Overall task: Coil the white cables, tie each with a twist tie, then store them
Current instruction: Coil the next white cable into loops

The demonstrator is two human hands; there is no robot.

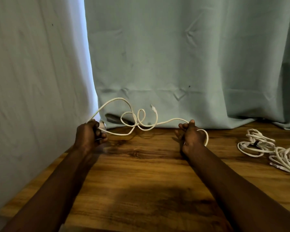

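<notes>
A white cable [134, 122] hangs in loose loops between my two hands, above the far edge of the wooden table [141, 181]. My left hand [89, 134] grips one stretch of it in a fist. My right hand [190, 136] holds the other stretch, with one turn of cable looped around the hand. The cable's plug end [153, 108] sticks up free in front of the curtain. Two bundles of coiled white cable [256, 143] [286, 158] lie on the table at the right; the nearer-left one has a dark tie across it.
A pale green curtain [174, 56] hangs right behind the table's far edge. A light wall [32, 72] stands close on the left. A small white object [102, 125] peeks out beside my left hand near the curtain's hem.
</notes>
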